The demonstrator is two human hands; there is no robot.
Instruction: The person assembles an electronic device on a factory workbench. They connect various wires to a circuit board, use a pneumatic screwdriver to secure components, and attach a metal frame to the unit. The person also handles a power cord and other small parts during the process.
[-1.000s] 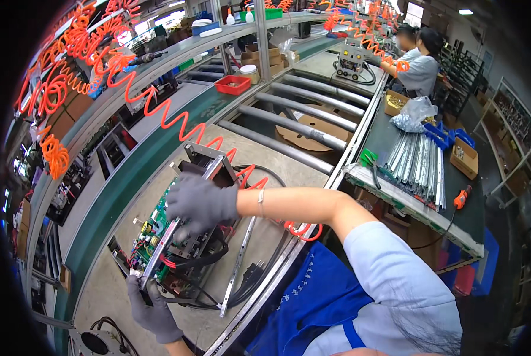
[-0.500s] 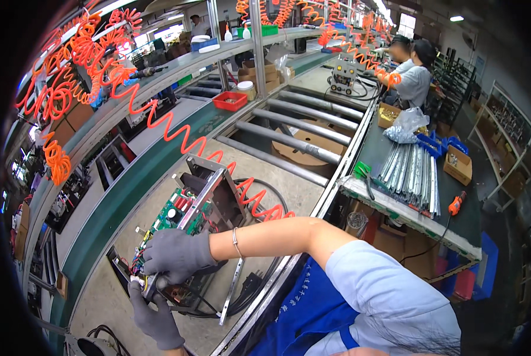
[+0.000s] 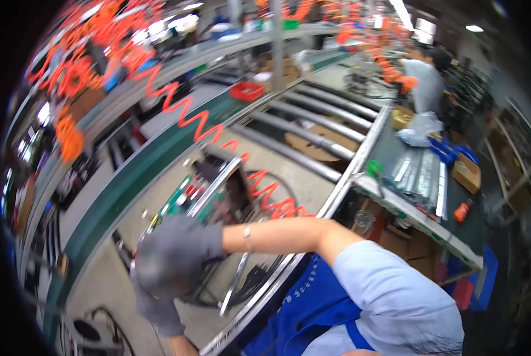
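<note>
On the counter [image 3: 158,172]: an open metal-framed assembly [image 3: 218,196] with a green circuit board [image 3: 179,199], worked on by two grey-gloved hands.
Motion blur smears both gloves. Right hand [image 3: 170,261] lies over the near end of the frame, fingers curled; whether this grip is clamped cannot be told. Left hand [image 3: 155,308] sits just below it, touching; its grip is equally unclear. An orange coiled hose [image 3: 218,124] crosses above.

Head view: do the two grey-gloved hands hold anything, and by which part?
Both the right hand and left hand sit on the near end of the metal-framed assembly with a green circuit board; motion blur hides whether the fingers actually close on it.
</note>
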